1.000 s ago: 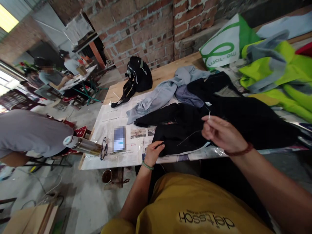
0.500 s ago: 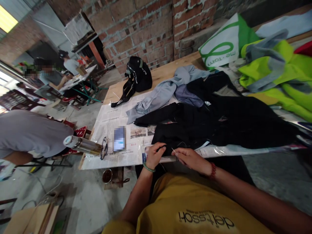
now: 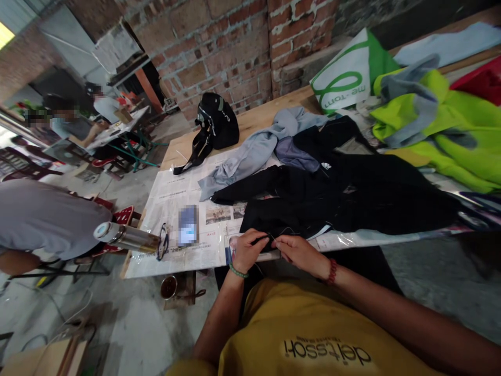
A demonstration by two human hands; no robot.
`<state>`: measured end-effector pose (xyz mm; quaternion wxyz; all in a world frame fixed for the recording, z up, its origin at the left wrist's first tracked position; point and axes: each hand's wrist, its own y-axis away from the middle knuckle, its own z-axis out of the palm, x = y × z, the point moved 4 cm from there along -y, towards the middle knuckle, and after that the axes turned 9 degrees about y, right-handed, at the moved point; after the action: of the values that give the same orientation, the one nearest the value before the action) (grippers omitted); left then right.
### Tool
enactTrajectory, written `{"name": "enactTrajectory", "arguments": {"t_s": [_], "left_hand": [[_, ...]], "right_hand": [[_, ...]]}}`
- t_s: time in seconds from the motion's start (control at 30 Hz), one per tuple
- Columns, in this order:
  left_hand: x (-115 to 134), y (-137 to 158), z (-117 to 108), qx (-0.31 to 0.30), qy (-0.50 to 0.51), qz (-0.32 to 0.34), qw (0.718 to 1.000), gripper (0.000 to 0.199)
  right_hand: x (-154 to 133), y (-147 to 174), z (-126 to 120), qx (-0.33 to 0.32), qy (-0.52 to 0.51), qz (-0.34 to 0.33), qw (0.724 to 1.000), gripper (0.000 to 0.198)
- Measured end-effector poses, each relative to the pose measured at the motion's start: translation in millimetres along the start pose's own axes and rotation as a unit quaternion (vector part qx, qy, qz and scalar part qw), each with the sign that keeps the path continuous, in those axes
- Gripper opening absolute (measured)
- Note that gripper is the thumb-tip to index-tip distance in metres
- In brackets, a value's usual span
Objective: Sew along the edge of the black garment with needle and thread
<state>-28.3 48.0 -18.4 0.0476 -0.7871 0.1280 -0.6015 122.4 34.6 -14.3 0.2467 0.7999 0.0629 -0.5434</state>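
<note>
Black cloth, part of a black garment [image 3: 352,193], lies across the table edge in front of me. My left hand [image 3: 248,249] pinches an edge of this cloth between thumb and fingers. Close beside it, my right hand [image 3: 299,251] is closed in a pinch on a thin sewing needle [image 3: 273,237], its tip at the cloth by my left fingers. A pale thread [image 3: 288,230] loops over the black fabric above my right hand. How far the needle has entered the cloth is too small to tell.
On the newspaper-covered table [image 3: 156,203] are a phone [image 3: 188,225], glasses [image 3: 163,241], a steel flask [image 3: 127,237], a black bag [image 3: 217,122] and a grey garment [image 3: 254,141]. Yellow-green clothes [image 3: 442,115] and a green-white bag [image 3: 348,73] are at right. A person [image 3: 50,219] sits at left.
My right hand has moved left, bringing the needle up to the cloth at my left fingers. My left hand stays on the cloth. The view has shifted slightly.
</note>
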Motion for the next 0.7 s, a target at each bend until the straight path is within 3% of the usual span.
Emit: {"name": "enactTrajectory", "arguments": {"t_s": [0.53,0.7], "left_hand": [[6,2,-1,-0.035,0.018,0.054,0.998,0.009],[6,2,-3,-0.008,0.003,0.043,0.999,0.009]], "right_hand": [[-4,-3,11,0.037,0.042,0.0,0.998,0.025],[-9,0,6,0.059,0.062,-0.019,0.996,0.021]]}}
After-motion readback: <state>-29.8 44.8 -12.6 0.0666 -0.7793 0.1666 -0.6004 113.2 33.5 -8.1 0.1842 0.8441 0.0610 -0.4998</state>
